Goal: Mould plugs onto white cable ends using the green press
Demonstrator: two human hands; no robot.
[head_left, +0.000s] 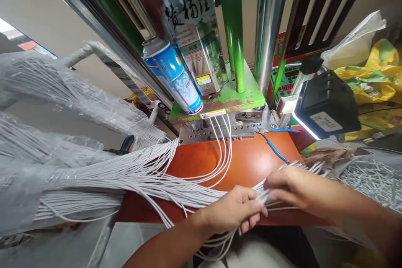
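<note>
- Handling is best done with the white cables (pixel 201 192) laid parallel; they are spread across the orange table (pixel 251 159), before the green press (pixel 251 100).
- A few strands are gripped by the left hand (pixel 241 209); a light pinch near the tips would let them be evened.
- Fingers of the right hand (pixel 292 182) are bent at the same strands, but with the blur it cannot be told whether any are pinched.
- Tugging should be avoided on the looped cables (pixel 231 142) reaching the press.
</note>
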